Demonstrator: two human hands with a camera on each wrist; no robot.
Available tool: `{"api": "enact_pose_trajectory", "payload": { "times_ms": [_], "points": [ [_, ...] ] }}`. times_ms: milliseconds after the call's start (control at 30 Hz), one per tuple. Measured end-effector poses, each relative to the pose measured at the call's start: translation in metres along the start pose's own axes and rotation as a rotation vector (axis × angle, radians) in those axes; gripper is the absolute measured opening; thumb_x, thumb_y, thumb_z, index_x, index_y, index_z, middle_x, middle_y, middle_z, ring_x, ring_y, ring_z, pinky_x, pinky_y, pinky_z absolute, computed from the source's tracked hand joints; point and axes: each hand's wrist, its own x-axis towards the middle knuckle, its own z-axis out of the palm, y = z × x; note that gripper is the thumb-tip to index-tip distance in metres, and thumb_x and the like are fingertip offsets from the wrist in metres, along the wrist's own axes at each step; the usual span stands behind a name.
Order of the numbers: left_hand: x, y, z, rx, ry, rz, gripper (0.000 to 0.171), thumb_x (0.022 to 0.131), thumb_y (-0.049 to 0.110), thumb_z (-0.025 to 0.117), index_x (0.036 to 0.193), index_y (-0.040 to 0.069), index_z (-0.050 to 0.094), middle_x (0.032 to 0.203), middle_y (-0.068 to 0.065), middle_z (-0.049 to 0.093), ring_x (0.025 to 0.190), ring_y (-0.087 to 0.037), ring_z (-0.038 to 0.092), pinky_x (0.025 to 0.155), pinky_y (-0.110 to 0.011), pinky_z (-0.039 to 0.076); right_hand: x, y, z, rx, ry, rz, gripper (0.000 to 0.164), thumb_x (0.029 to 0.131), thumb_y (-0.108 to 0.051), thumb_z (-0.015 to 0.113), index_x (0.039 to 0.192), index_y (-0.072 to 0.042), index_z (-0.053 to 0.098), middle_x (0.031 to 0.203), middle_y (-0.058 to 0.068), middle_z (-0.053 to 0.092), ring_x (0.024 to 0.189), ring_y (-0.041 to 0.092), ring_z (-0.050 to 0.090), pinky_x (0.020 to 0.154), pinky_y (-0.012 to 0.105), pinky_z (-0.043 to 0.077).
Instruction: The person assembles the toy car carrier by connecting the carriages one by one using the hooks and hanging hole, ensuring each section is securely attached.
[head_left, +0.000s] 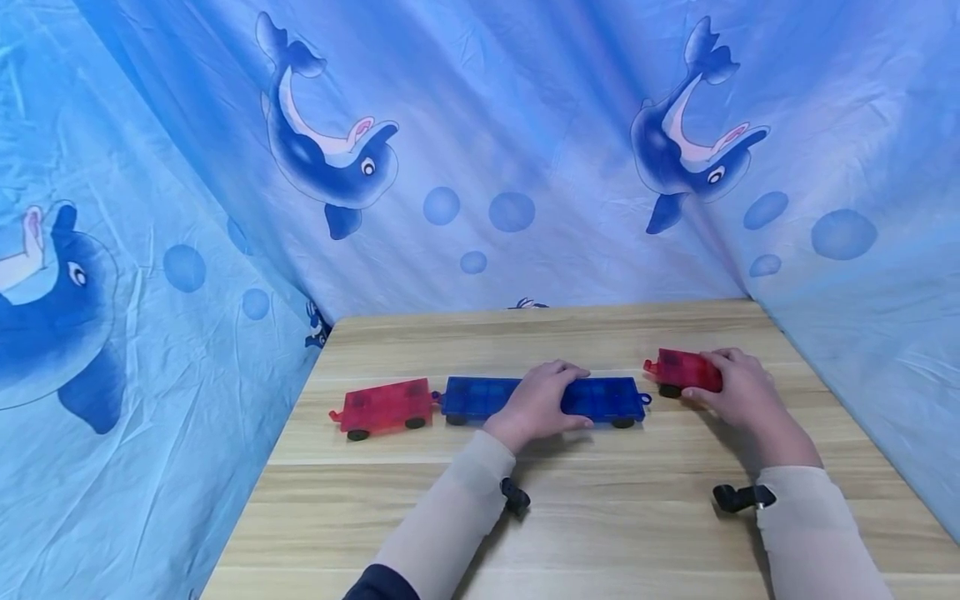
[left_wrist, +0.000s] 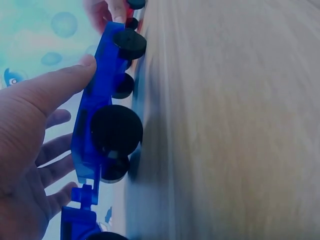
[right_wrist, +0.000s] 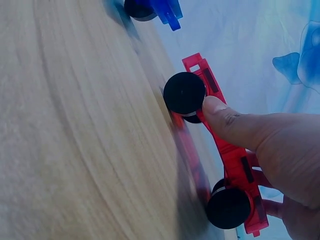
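By the fingers of the left hand (head_left: pixel 536 404), a translucent blue plastic wheeled car (head_left: pixel 609 397) is grasped, apparently for steadiness. By those of the right hand (head_left: pixel 742 390), a translucent red plastic wheeled car (head_left: pixel 681 367) is pinched towards the surface's (head_left: pixel 600 517) far right corner, its hook (head_left: pixel 651 366) pointed at the blue car, apart from it. Leftward, a second such blue car (head_left: pixel 474 393) is coupled; beyond, another such red car (head_left: pixel 386 405) is set near the left edge.

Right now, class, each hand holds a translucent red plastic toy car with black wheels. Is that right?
Not quite: the left hand holds a translucent blue plastic toy car, as the left wrist view shows. The right hand does hold a translucent red plastic toy car.
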Motion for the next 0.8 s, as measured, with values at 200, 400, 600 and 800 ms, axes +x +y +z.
{"api": "enact_pose_trajectory", "payload": {
  "times_ms": [200, 400, 600, 800],
  "points": [
    [0.001, 0.003, 0.005, 0.011, 0.000, -0.007, 0.080, 0.085, 0.058, 0.082, 0.153, 0.027, 0.054, 0.148, 0.006, 0.055, 0.138, -0.019, 0.051, 0.117, -0.042, 0.041, -0.004, -0.003, 0.000, -0.008, 0.016, -0.010, 0.088, 0.086, -0.043, 0.087, 0.149, 0.007, 0.049, 0.143, 0.035, 0.043, 0.126, 0.057, 0.038, 0.096, 0.075, 0.034],
    [0.001, 0.003, 0.011, 0.045, -0.006, -0.029, 0.083, 0.084, 0.064, 0.080, 0.154, 0.028, 0.054, 0.147, 0.006, 0.056, 0.137, -0.019, 0.052, 0.117, -0.042, 0.041, -0.005, -0.003, 0.005, -0.024, 0.034, -0.026, 0.090, 0.085, -0.048, 0.087, 0.148, 0.006, 0.051, 0.142, 0.033, 0.046, 0.125, 0.055, 0.041, 0.095, 0.074, 0.034],
    [0.003, 0.005, 0.017, 0.055, 0.002, -0.031, 0.083, 0.085, 0.060, 0.082, 0.154, 0.024, 0.054, 0.146, 0.002, 0.058, 0.134, -0.020, 0.055, 0.114, -0.041, 0.045, -0.008, -0.003, 0.007, -0.022, 0.037, -0.027, 0.094, 0.083, -0.047, 0.089, 0.149, 0.007, 0.049, 0.141, 0.033, 0.046, 0.123, 0.055, 0.042, 0.096, 0.073, 0.034],
    [0.003, 0.007, 0.016, 0.032, 0.006, -0.037, 0.078, 0.086, 0.055, 0.083, 0.152, 0.023, 0.056, 0.144, 0.003, 0.059, 0.133, -0.019, 0.055, 0.112, -0.040, 0.046, -0.009, -0.001, 0.005, 0.015, 0.007, -0.041, 0.094, 0.083, -0.041, 0.090, 0.150, 0.008, 0.047, 0.142, 0.033, 0.044, 0.122, 0.056, 0.044, 0.098, 0.073, 0.036]
  ]
}}
